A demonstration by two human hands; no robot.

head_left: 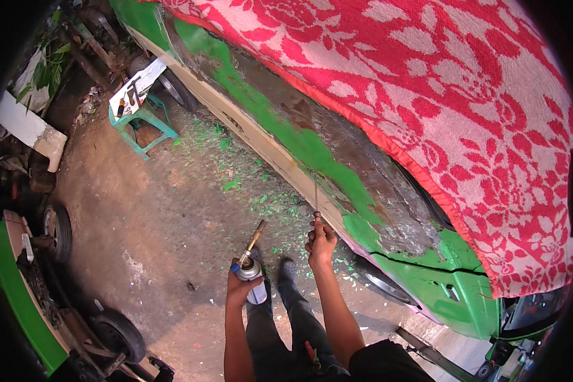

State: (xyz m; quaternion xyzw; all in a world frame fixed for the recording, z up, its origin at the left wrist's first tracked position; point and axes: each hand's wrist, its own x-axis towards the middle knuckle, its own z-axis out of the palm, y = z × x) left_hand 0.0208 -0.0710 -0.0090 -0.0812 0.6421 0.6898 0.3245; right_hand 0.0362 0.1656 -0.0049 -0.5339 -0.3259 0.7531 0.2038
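Observation:
My left hand [237, 290] is wrapped round a blowtorch [249, 268], a brass-coloured nozzle on a gas canister with a blue knob. The nozzle points up and away from me; I see no flame at it. My right hand [323, 246] grips a screwdriver [316, 191] with a long thin shaft, its tip at the lower side of a vehicle. That vehicle's side panel [309, 148] carries ragged strips of green paint between bare brownish patches, above a beige lower strip [242, 127]. From its roof side hangs a red and pink floral blanket [420, 95].
Green paint flakes [261, 204] litter the concrete floor. A teal plastic stool [148, 124] with tools on a white sheet stands near a wheel [178, 89]. Another green vehicle body [19, 286] and a loose tyre [119, 334] lie at the left.

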